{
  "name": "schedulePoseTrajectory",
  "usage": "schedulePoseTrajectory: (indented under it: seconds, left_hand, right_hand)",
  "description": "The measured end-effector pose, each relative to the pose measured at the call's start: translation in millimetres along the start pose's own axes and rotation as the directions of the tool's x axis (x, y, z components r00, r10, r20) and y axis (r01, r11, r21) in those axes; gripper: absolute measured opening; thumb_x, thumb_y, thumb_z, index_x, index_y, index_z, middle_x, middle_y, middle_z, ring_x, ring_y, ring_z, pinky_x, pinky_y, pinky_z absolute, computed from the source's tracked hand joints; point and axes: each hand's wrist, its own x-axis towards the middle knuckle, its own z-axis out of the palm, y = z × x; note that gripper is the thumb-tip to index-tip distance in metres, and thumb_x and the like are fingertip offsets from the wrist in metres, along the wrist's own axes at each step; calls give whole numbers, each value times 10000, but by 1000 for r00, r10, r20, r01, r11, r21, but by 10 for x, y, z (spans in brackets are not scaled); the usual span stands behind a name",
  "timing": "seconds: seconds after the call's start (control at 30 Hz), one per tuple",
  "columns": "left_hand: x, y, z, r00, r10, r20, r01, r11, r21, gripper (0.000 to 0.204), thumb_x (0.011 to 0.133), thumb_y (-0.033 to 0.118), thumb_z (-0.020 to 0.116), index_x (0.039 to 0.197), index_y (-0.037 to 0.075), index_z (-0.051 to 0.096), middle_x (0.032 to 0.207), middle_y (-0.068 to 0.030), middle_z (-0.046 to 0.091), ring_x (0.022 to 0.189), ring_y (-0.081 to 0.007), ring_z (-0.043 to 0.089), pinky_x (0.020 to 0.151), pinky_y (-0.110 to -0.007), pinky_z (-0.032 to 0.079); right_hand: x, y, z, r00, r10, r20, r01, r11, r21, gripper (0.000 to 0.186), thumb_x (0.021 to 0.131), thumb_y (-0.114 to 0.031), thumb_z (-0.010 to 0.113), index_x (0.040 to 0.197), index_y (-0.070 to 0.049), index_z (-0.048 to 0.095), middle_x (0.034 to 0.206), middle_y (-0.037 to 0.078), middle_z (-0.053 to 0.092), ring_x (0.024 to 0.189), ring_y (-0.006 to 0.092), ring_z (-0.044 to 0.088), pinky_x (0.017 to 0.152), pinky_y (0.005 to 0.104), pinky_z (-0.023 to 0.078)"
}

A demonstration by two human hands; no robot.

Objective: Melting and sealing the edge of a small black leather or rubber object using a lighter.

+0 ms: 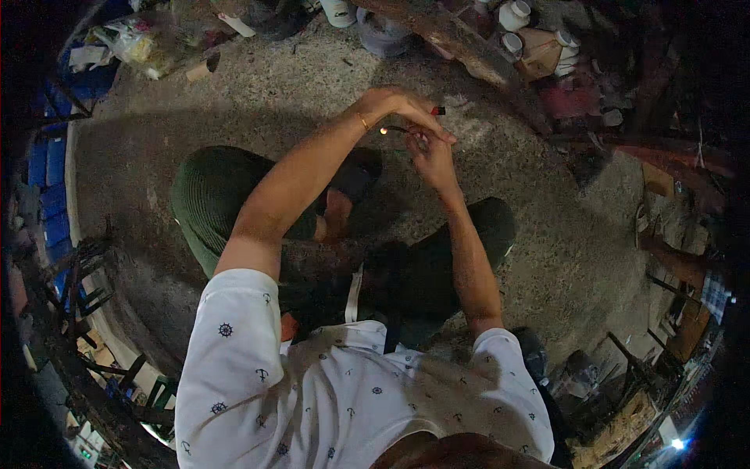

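My left hand [412, 111] is bent over from the left, its fingers closed and reaching down to my right hand. A small red and black end [439, 111] sticks out beyond its knuckles; its kind is not clear. Just below, my right hand [432, 155] has its fingers pinched together, touching the left fingertips. From between the hands a thin dark stem [396, 128] points left, with a bright yellowish tip [383, 131]. The fingers hide where stem and red and black end lead, so whether they are one thing cannot be told.
I sit cross-legged on a rough concrete floor [273, 86]. A wooden beam [469, 59] slants across the far right, with white plastic bottles [513, 16] behind it. At far left lies a plastic bag [144, 47]. Blue boxes [55, 187] line the left edge.
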Motion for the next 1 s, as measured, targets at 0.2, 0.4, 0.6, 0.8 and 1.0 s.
schedulePoseTrajectory:
  seconds: [0.2,0.4,0.6,0.8,1.0]
  left_hand:
    - [97,4,51,993,-18,118,19,1000,-5,1218,524,898,427,1362,27,269,1405,-226,238,1302,-393,238,1003,-563,278]
    - [307,-224,176,976,-82,202,85,996,-5,1274,533,911,382,1415,25,137,1462,-204,128,1339,-388,158,1050,-549,230]
    - [297,-221,158,989,-114,92,115,993,-2,1227,555,888,405,1396,16,207,1433,-205,225,1314,-374,245,1040,-510,275]
    - [94,-57,-71,889,250,-383,-188,963,193,671,824,529,523,1217,-13,474,1205,-210,526,1073,-323,537,875,-425,433]
    - [-1684,2178,-910,802,555,-221,-493,824,281,350,832,248,497,1024,-31,409,659,-235,569,628,-371,589,595,-439,451]
  right_hand:
    - [-15,33,-22,999,-38,1,38,999,-31,215,852,-84,565,1045,11,553,993,128,586,934,244,579,809,368,467]
    - [-7,90,143,995,-83,57,77,991,105,218,833,-24,550,1050,3,543,1002,119,579,954,230,573,812,381,475]
    - [43,-3,59,998,-13,56,9,997,81,190,817,-29,556,1001,16,549,958,120,571,919,243,567,784,364,457]
    - [37,19,76,995,-95,10,96,994,-57,189,785,-39,574,968,-3,549,989,133,564,908,246,551,829,376,427]
    - [-78,-31,-15,992,88,88,-109,952,286,221,876,-135,556,1054,-9,518,1090,103,532,999,209,528,873,358,418]
